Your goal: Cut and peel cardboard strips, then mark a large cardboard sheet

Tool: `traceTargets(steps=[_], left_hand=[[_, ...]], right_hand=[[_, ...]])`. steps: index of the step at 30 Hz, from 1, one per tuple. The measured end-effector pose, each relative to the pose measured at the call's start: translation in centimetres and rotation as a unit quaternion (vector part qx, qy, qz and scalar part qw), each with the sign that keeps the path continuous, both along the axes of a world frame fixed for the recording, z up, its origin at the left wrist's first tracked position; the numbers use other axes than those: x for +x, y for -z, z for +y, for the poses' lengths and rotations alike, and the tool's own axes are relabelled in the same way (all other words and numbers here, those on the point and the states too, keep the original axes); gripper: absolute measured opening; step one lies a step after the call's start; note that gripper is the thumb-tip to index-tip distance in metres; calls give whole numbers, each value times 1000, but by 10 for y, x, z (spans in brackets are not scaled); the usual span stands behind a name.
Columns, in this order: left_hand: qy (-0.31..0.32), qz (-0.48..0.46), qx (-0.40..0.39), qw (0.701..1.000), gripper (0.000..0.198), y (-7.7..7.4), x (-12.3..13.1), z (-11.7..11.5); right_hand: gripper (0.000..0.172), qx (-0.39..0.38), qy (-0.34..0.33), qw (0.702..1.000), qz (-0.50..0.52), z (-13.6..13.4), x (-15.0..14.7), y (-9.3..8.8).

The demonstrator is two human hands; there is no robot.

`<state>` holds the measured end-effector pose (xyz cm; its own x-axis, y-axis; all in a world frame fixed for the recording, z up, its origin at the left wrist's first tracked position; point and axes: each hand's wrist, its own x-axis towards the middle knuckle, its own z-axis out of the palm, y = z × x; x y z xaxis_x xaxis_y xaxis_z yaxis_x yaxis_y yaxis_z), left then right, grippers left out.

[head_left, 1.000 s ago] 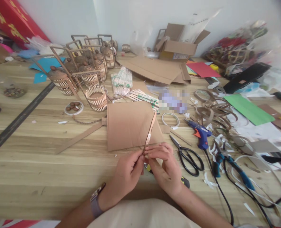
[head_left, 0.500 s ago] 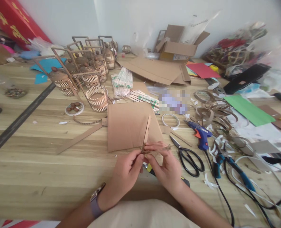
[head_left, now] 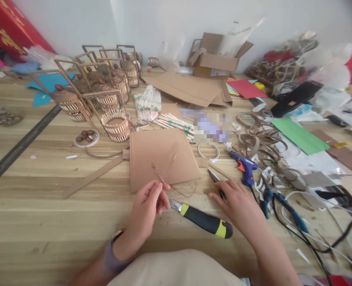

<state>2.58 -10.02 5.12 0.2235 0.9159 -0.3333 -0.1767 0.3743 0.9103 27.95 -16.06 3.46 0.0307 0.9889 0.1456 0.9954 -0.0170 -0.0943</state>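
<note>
Between the thumb and fingers of my left hand is pinched a thin brown cord; its ends stick up, blurred, in front of a cardboard sheet, and a loop hangs to the right. My right hand lies over black scissors, fingers stretched and a little apart. Only the blades show past it; the handles are covered, so a grip on them is not visible. A black and yellow utility knife rests on the table between both hands, its blade end close to my left fingers.
A blue glue gun and blue-handled pliers lie to the right with cables and paper scraps. Several small slatted baskets stand at back left, near a dish of brown beads. Coiled brown strips lie at right.
My right hand has let go of the brown cord and moved right onto the scissors. My left hand has shifted slightly left, still holding the cord. The utility knife is now uncovered.
</note>
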Motion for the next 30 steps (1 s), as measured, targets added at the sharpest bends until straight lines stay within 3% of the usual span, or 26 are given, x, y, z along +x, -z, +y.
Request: traceTargets(steps=[3,6,10,14,20,25,30], left_hand=[[3,-5,-4,1000,39,0,1,-1],[10,-9,-9,1000,39,-1,1,-2],[20,-22,-22,999,39,-4,2,-3],[21,-32,-33,999,37,-5,3,-2],[39,-39,-56,997,34,-6,2,0],[49,-48,-82,994,35,-4,2,3],[51,-31,-73,996,37,-3,2,2]], right_hand=[[17,-42,58,997,6,-4,19,4],[29,-74,86,993,38,-6,30,6],[41,-106,84,988,69,-8,46,11],[40,-127,52,983,121,-10,55,8],[36,-16,31,977,212,-11,22,-19],[44,-29,-104,964,244,-7,-22,-42],[51,-35,-149,971,185,-3,-47,-45]])
